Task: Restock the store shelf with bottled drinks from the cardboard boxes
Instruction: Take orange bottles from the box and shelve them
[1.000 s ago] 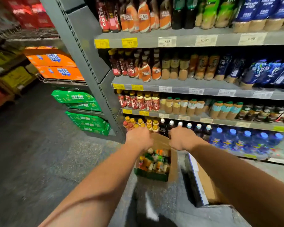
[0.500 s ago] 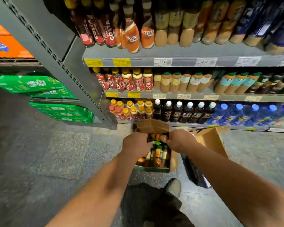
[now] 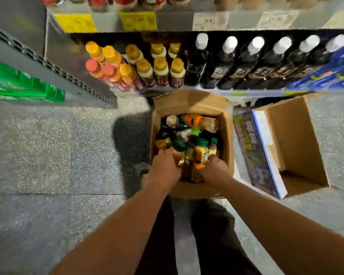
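An open cardboard box [image 3: 190, 102] of mixed bottled drinks stands on the floor against the bottom shelf [image 3: 246, 93]. Both my hands are down in its near side. My left hand [image 3: 164, 168] curls round a tan bottle with a dark green cap [image 3: 178, 149]. My right hand [image 3: 214, 170] curls round an orange bottle with a green cap [image 3: 201, 153]. The fingertips of both hands are hidden among the bottles. On the bottom shelf stand yellow- and red-capped bottles [image 3: 127, 68], then dark white-capped bottles [image 3: 246, 62].
A second cardboard box [image 3: 298, 139], open, with a blue printed side, sits on the floor right of the first. Green cartons [image 3: 18, 84] are stacked at the left behind the grey shelf upright [image 3: 54, 66]. My dark trouser legs and shoes stand just behind the box. Blue bottles fill the shelf's far right.
My head has tipped down and closer, so the box fills the view. Both hands have gone from the box's top edge down in among the bottles and closed on two.
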